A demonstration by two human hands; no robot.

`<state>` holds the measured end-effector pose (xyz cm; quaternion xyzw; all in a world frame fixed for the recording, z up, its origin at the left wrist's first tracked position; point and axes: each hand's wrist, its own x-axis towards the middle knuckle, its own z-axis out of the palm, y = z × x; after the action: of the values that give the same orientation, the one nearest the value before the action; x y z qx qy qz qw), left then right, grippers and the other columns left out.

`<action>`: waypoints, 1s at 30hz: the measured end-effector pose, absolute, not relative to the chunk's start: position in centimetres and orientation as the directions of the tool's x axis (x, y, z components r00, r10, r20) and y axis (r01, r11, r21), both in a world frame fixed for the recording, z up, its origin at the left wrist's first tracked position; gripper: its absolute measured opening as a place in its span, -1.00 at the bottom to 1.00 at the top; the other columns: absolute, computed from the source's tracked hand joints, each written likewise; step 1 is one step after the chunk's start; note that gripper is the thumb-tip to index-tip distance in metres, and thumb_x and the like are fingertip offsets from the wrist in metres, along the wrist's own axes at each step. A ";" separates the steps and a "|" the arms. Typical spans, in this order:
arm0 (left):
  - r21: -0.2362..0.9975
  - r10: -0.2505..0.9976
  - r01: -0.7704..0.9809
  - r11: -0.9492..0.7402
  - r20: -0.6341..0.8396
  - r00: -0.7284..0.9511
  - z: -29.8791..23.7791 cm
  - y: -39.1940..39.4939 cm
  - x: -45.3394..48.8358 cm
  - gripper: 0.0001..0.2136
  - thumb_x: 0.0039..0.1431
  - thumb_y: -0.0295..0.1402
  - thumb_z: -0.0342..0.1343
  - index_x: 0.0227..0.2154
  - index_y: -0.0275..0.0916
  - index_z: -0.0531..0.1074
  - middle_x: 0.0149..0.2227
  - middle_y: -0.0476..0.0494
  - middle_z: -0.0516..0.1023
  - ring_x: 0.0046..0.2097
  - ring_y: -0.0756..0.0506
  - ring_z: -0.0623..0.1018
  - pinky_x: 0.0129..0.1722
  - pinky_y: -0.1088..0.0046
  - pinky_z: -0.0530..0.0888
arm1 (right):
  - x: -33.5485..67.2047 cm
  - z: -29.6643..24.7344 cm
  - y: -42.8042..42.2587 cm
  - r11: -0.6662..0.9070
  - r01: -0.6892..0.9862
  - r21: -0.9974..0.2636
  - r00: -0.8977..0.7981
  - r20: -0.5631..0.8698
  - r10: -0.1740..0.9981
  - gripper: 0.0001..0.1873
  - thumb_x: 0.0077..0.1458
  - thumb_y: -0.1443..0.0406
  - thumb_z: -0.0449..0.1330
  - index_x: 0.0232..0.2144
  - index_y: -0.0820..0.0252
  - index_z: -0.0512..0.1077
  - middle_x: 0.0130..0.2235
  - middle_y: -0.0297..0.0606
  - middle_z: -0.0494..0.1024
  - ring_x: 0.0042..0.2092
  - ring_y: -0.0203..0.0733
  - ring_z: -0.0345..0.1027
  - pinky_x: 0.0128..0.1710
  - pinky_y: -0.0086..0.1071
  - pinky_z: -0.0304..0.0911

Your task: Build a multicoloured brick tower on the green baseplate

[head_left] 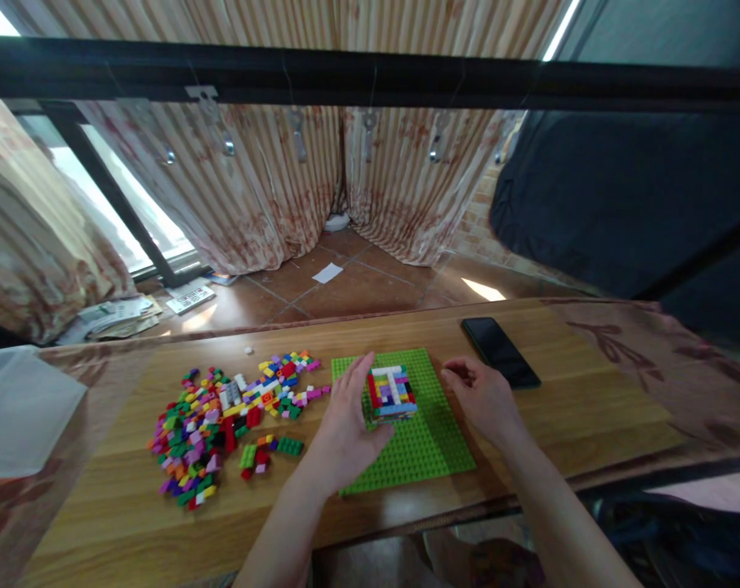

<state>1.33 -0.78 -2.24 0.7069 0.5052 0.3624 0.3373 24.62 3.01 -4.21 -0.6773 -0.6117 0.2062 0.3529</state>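
Observation:
A small hollow block of stacked, many-coloured toy bricks (393,394) stands on a green studded baseplate (437,449). My left hand (345,425) curves around its left and front sides, fingers stretched out and thumb apart. Whether that hand touches the bricks I cannot tell. Beyond the plate's right edge, low over the table, is my right hand (477,396). Its thumb and fingertips are pressed together; anything between them is too small or hidden to make out.
Loose coloured bricks lie in a large pile (192,437) on the left of the wooden table (272,514), with a smaller spread (278,384) toward the plate. A dark phone (501,351) lies at the back right. White translucent sheeting (27,408) sits at far left.

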 end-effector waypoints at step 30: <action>0.729 0.971 0.643 -0.236 0.155 0.180 -3.3 -0.7 0.6 -0.22 -0.03 -0.46 0.26 0.26 -0.19 0.06 0.18 -0.27 0.35 0.20 -0.24 0.36 0.21 0.06 0.28 | 21.0 -4.0 0.5 0.015 0.332 -0.943 -0.099 -0.019 0.995 -0.83 0.03 0.20 0.18 -0.36 0.15 0.51 -0.42 -0.30 0.57 -0.39 -0.20 0.44 -0.34 -0.34 0.36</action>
<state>0.59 -0.72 -3.30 0.7217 0.5592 0.3117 0.2632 20.98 0.54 -4.04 -0.5516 -0.6012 0.4339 0.3821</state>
